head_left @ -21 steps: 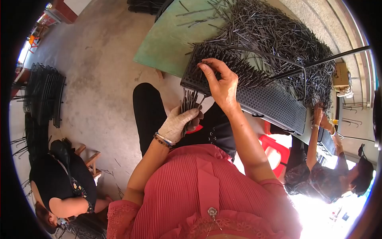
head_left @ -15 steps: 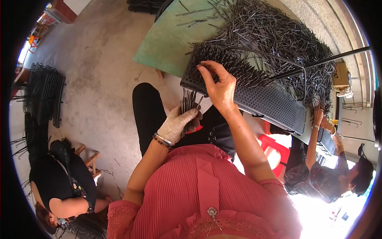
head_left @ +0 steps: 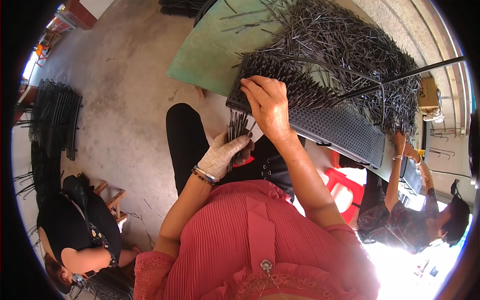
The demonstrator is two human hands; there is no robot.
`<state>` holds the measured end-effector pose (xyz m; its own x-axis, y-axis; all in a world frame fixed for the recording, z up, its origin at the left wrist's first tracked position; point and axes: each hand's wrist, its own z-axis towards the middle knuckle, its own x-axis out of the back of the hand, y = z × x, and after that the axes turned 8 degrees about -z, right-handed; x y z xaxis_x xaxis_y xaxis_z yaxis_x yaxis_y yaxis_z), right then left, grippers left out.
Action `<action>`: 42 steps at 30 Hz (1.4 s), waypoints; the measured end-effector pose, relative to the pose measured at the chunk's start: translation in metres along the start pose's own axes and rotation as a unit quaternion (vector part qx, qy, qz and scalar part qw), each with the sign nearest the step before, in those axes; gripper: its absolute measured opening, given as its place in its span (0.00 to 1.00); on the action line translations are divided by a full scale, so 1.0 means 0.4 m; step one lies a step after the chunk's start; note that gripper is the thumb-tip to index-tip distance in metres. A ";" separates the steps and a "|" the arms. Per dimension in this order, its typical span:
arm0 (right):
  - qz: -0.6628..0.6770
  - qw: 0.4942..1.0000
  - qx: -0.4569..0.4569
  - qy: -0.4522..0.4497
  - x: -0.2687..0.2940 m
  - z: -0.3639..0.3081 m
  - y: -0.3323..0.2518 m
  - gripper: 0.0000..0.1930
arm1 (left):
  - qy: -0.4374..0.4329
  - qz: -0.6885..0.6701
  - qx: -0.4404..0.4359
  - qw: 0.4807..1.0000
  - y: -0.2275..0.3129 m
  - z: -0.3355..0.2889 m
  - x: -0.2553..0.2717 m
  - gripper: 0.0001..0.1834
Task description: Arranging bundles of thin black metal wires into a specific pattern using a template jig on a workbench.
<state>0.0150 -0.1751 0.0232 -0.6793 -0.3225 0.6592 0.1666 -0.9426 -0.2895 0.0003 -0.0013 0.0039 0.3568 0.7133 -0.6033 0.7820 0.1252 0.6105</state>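
Your gloved left hand point(head_left: 224, 154) is clutching thin black rods point(head_left: 237, 126) while your right hand point(head_left: 268, 103), its grip unclear, is overhanging a partly filled perforated rack point(head_left: 341, 134) whose rightward holes are standing bare.

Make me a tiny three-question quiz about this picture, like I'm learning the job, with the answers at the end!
1. True or false: the left hand wears a glove.
2. Which hand is over the tray: A) left; B) right?
3. Fill in: the left hand grips a bunch of dark ____.

Key: 1. True. 2. B, the right hand. 3. Rods.
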 end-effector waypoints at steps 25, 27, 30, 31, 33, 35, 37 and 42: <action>0.304 0.859 -0.336 -0.238 0.122 -0.044 -0.022 0.10 | 0.003 -0.028 -0.068 0.997 0.022 -0.019 -0.068 0.18; 0.338 0.833 -0.390 -0.198 0.124 -0.040 -0.011 0.09 | 0.025 -0.033 -0.064 0.997 0.018 -0.017 -0.067 0.19; 0.327 0.872 -0.362 -0.038 0.117 -0.018 -0.010 0.10 | 0.055 -0.026 -0.047 0.997 -0.002 0.001 -0.043 0.20; 0.327 0.872 -0.363 -0.038 0.111 -0.014 -0.009 0.10 | 0.038 -0.016 -0.042 0.998 -0.007 0.006 -0.037 0.20; 0.250 0.907 -0.338 0.023 0.095 -0.005 -0.009 0.10 | 0.020 -0.006 -0.037 0.999 -0.019 0.014 -0.030 0.19; 0.203 0.927 -0.315 0.015 0.076 -0.009 -0.010 0.10 | 0.046 -0.021 -0.032 0.998 -0.031 0.016 -0.028 0.18; 0.145 0.947 -0.288 -0.005 0.072 -0.011 -0.017 0.09 | 0.056 -0.022 -0.029 0.998 -0.028 0.011 -0.028 0.17; 0.073 0.978 -0.194 0.002 0.072 -0.023 -0.016 0.08 | 0.061 -0.021 -0.033 0.997 -0.012 0.000 -0.031 0.16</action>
<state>-0.0123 -0.1775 0.0378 -0.6711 -0.4498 0.5893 -0.0214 -0.7828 -0.6219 -0.0082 -0.0108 0.0085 0.2562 0.7846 -0.5645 0.7584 0.1989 0.6207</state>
